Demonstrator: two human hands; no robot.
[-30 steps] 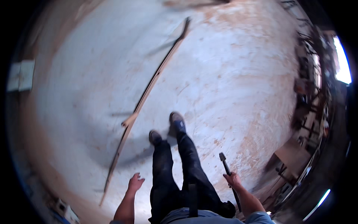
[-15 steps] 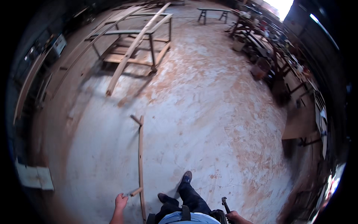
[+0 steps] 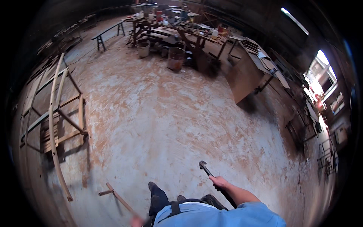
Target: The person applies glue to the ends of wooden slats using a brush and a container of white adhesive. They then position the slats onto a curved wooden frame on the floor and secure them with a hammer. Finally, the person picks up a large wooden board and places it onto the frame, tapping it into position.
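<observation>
My right hand is wrapped round the dark handle of a hammer, whose metal head points forward over the floor. Low in the picture, my left hand is smeared by motion, so its fingers do not show clearly. It is nearest to a long wooden strip with a short crosspiece lying on the floor to my left. Whether the hand touches that strip, I cannot tell.
A wooden frame with long boards stands at the left. Ahead is a cluttered workbench with a rusty bucket and a pale bucket beside it. A low bench is at the far left; a brown panel leans at the right.
My view has turned to the right, so the frame and wooden strip now appear farther left. My right hand has raised the hammer forward. The left hand has gone lower and blurred.
</observation>
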